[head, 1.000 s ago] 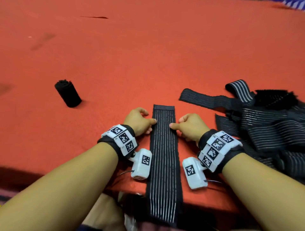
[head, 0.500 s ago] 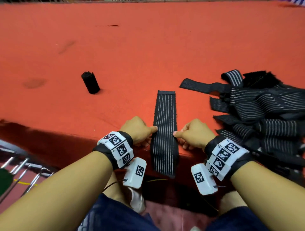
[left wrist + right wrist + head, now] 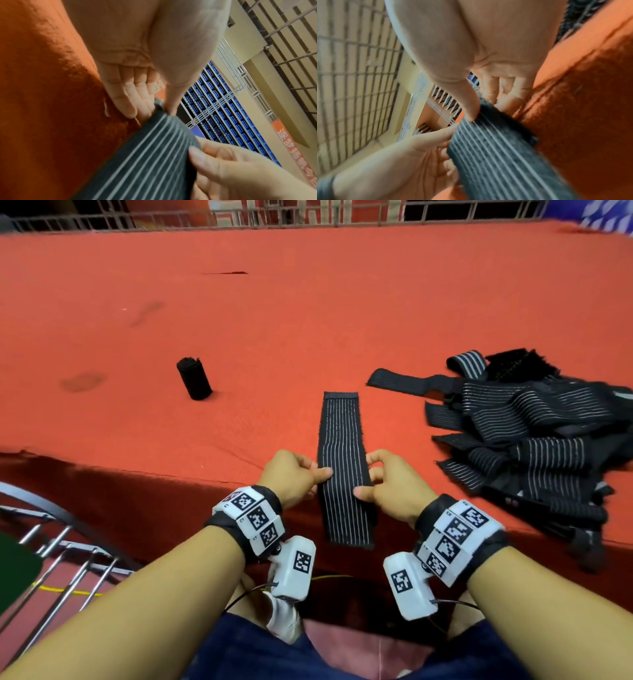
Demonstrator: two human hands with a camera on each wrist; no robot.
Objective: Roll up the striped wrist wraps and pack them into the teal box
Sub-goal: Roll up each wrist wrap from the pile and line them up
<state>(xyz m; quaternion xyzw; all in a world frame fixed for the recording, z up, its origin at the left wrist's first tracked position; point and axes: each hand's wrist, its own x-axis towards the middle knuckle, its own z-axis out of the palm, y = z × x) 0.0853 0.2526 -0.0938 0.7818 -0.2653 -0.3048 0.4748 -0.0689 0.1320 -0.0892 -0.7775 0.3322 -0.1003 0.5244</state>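
Note:
A black wrist wrap with thin white stripes [image 3: 343, 460] lies lengthwise on the red table, its near end hanging over the front edge. My left hand [image 3: 294, 477] pinches its left edge between thumb and fingers; the striped wrap [image 3: 154, 155] fills the lower part of the left wrist view. My right hand [image 3: 387, 484] pinches the right edge, thumb on top; the wrap [image 3: 496, 148] shows blurred in the right wrist view. A rolled black wrap [image 3: 194, 378] lies to the left. No teal box is in view.
A heap of unrolled striped wraps [image 3: 534, 433] covers the table's right side. The red table [image 3: 308, 313] stretches far ahead. Metal chair bars [image 3: 61, 556] stand below the table edge at left. My knees are under the front edge.
Both hands have slid toward me along the wrap's edges, down to the table's front edge. The wrap's near end hangs shorter over the edge. The view has tilted up.

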